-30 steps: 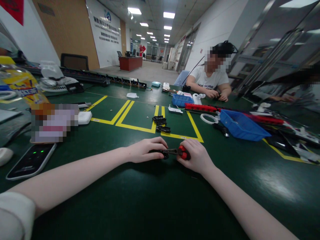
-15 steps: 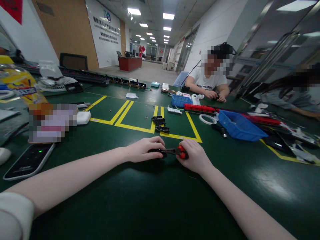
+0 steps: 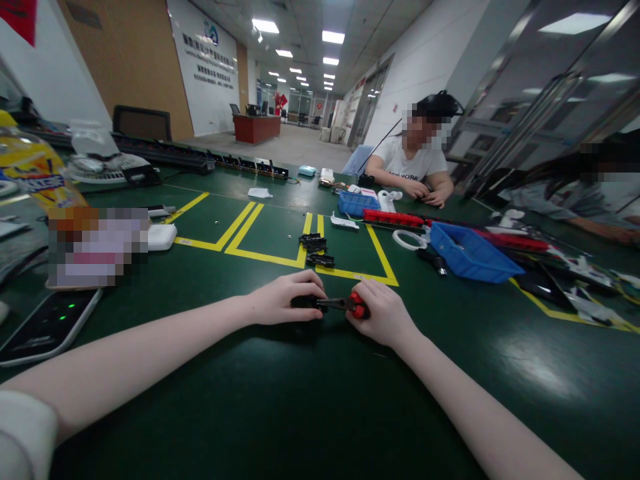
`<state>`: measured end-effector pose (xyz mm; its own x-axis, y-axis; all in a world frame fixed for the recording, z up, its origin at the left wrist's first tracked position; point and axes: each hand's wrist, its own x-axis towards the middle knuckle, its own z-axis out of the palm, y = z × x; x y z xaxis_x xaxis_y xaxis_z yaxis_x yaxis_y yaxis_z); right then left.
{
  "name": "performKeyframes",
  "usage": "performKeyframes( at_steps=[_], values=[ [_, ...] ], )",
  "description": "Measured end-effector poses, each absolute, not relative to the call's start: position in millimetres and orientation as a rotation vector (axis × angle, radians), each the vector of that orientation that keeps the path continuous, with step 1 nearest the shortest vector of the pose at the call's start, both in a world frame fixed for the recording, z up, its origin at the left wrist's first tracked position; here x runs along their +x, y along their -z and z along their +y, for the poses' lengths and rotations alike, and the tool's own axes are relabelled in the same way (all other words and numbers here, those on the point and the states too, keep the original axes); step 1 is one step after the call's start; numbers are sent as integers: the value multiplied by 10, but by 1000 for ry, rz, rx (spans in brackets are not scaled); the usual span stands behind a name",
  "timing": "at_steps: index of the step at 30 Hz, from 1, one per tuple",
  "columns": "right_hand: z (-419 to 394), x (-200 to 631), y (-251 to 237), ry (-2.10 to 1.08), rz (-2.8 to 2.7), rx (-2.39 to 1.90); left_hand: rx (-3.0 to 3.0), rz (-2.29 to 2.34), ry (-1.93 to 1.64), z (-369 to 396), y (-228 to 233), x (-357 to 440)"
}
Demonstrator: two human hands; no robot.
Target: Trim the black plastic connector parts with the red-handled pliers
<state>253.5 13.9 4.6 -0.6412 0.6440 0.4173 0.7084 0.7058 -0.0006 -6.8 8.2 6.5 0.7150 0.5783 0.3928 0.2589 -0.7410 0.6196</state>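
Black part (image 3: 303, 302) lies pinched in left hand (image 3: 281, 297) while right hand (image 3: 383, 312) grips pliers (image 3: 345, 304).

The pliers (image 3: 337, 303) had red handles (image 3: 358, 305) and dark grey metal, while the small part (image 3: 304, 302) at their tip was black, as were the pieces (image 3: 320, 260) beyond. The table (image 3: 300, 407) was deep green, striped with bright yellow tape (image 3: 265, 256). The large tray (image 3: 470, 260) and small tray (image 3: 357, 203) were blue, the strip (image 3: 393, 218) between them red, and the ring (image 3: 407, 241) white. The bottle (image 3: 65, 195) had a yellow cap (image 3: 6, 120) and a mostly yellow label (image 3: 33, 167). Green dots (image 3: 71, 306) lit the black phone (image 3: 47, 333). The near sleeve (image 3: 25, 427) was off-white; the co-worker's shirt (image 3: 407, 160) was white with dark lettering.
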Motion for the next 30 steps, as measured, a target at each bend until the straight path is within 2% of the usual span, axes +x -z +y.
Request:
performKeyframes(
  at_steps=[14, 30],
  values=[
    [153, 2514, -64, 222, -2564, -1093, 2538, 626, -1038, 100, 8, -33],
    [126, 2515, -81, 212, -2570, -1107, 2411, 676, -884, 94, -36, -56]
  ],
)
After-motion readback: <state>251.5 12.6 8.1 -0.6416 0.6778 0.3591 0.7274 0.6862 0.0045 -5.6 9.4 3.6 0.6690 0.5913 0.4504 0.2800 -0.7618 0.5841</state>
